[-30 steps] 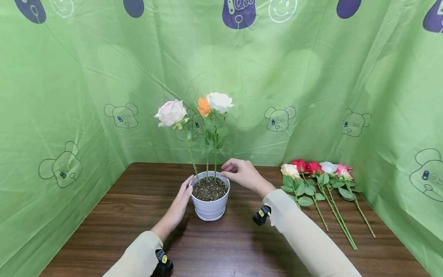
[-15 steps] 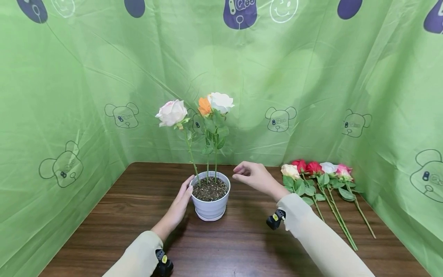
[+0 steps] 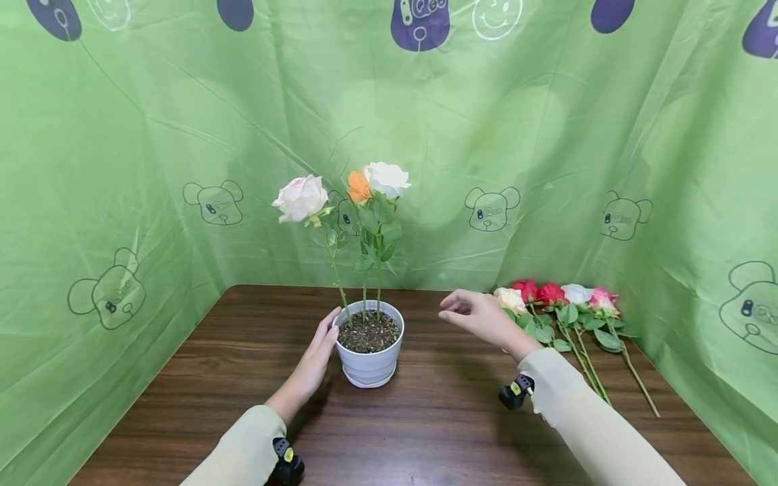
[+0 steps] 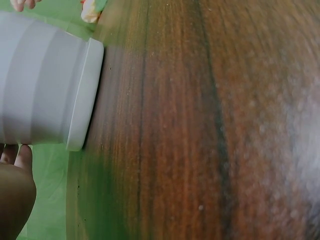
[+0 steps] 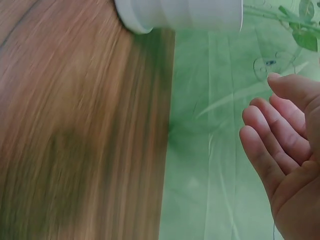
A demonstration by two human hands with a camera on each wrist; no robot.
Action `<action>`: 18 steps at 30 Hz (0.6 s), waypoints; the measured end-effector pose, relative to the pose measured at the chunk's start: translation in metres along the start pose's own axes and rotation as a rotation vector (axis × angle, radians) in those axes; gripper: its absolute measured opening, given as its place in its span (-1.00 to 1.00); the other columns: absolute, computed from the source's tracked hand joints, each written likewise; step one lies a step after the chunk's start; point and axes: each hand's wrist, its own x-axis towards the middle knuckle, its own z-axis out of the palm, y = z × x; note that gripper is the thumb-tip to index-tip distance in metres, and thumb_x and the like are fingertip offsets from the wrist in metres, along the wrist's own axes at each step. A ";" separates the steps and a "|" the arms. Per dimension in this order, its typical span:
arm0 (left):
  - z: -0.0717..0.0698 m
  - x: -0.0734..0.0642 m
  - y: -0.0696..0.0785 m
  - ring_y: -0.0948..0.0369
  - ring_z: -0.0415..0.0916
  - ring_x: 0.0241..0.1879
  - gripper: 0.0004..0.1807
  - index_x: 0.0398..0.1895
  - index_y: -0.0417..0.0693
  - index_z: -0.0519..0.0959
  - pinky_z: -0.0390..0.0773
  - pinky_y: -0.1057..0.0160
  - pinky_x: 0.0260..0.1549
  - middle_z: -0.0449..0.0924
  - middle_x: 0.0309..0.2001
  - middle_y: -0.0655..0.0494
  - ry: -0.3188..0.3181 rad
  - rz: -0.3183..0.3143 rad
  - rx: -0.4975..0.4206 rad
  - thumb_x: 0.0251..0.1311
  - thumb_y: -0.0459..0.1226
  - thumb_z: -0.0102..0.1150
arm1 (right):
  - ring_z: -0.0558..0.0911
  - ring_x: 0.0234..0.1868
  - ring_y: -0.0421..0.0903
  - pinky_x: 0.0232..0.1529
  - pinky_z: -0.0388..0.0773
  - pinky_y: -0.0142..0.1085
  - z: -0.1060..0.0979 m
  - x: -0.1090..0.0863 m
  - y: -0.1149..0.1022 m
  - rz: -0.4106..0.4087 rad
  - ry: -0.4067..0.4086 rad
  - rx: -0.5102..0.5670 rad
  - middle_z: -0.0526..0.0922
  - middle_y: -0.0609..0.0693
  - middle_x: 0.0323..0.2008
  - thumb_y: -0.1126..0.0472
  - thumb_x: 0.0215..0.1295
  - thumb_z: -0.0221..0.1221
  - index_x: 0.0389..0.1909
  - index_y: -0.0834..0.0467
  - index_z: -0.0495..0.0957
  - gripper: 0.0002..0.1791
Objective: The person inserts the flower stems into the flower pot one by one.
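A white flower pot [image 3: 369, 361] filled with dark soil [image 3: 367, 334] stands mid-table. Three roses rise from the soil: a pale pink rose [image 3: 300, 198] leaning left, an orange rose [image 3: 358, 187] and a white rose [image 3: 387, 179]. My left hand [image 3: 313, 354] rests its fingers against the pot's left side; in the left wrist view, fingertips [image 4: 23, 156] touch the pot wall. Held off the table to the right of the pot, my right hand [image 3: 480, 316] has loosely bent fingers with nothing in them, as the right wrist view shows too.
Several loose roses lie at the table's right: a cream rose [image 3: 509, 300], red roses [image 3: 551, 293], a white rose [image 3: 577, 293] and a pink rose [image 3: 604, 301]. My right forearm covers some stems. Green curtain [image 3: 425, 121] encloses the dark wooden table [image 3: 231, 358].
My right hand has moved from beside the pot's rim to the right, toward the loose roses. The left hand and the potted roses have stayed in place.
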 end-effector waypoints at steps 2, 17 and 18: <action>0.000 0.000 -0.001 -0.07 -0.06 0.50 -0.45 0.58 -0.03 0.04 0.05 -0.21 0.35 0.01 0.54 -0.17 0.001 -0.002 0.000 0.63 -0.10 -0.35 | 0.69 -0.20 -0.16 -0.10 0.59 -0.13 -0.004 -0.005 0.006 0.008 0.000 -0.004 0.74 -0.15 -0.25 -0.01 0.31 0.34 -0.11 0.04 0.66 -0.75; 0.000 0.000 0.000 -0.08 -0.07 0.50 -0.45 0.58 -0.06 0.03 0.03 -0.21 0.37 0.01 0.54 -0.19 0.003 0.001 0.004 0.63 -0.11 -0.34 | 0.66 -0.25 -0.14 -0.18 0.56 -0.16 -0.033 -0.048 0.052 0.071 0.026 -0.074 0.73 -0.11 -0.28 0.06 0.32 0.35 -0.12 0.16 0.66 -0.73; 0.000 -0.001 0.000 -0.08 -0.07 0.50 -0.44 0.58 -0.08 0.02 0.03 -0.21 0.37 0.01 0.54 -0.19 0.003 0.002 0.003 0.63 -0.11 -0.34 | 0.66 -0.25 -0.15 -0.21 0.56 -0.19 -0.033 -0.052 0.057 0.080 0.029 -0.081 0.73 -0.12 -0.29 0.05 0.32 0.35 -0.13 0.15 0.66 -0.73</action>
